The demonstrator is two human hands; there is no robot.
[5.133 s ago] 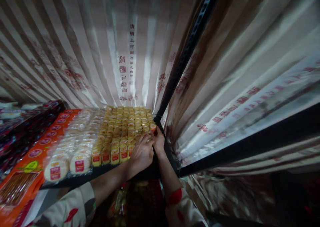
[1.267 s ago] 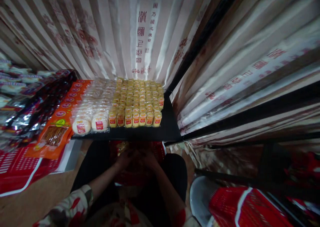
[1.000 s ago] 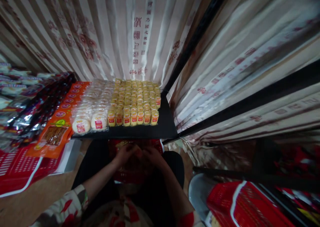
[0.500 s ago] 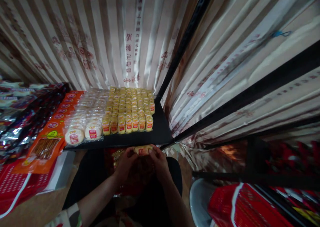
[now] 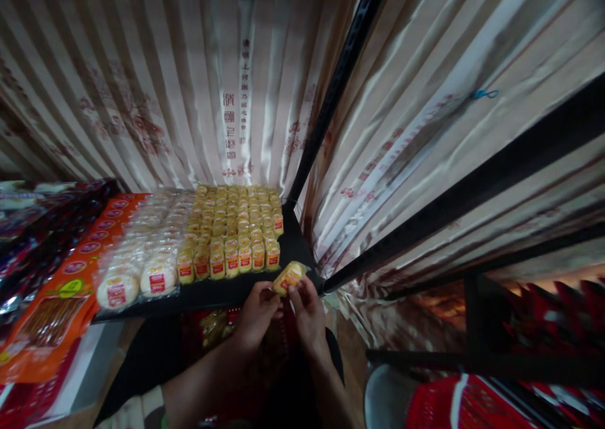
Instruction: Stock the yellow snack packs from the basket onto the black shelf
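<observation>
A small yellow wrapped cake (image 5: 289, 278) with a red label is held up tilted, just in front of the shelf's front right corner. My right hand (image 5: 309, 312) pinches it from the right and below, thumb on the label side. My left hand (image 5: 258, 312) is closed, its curled fingertips at the cake's lower left end. Past my hands, similar yellow wrapped cakes (image 5: 236, 227) stand in tight rows on the black shelf (image 5: 198, 293). Below my hands, more yellow wrapped pieces (image 5: 213, 328) show dimly in something red between my legs.
Round white wrapped cakes (image 5: 158, 278) line the shelf left of the yellow ones. Farther left lie an orange snack packet (image 5: 51, 322) and dark shiny packets (image 5: 42, 240). Black metal posts (image 5: 326, 101) and pale curtains (image 5: 189, 70) enclose the shelf. Red packages (image 5: 449, 404) sit at lower right.
The wrapped cake has risen and swung from level to tilted, its right end higher. My hands moved slightly right with it. The whole view has shifted, the shelf now lower and farther left.
</observation>
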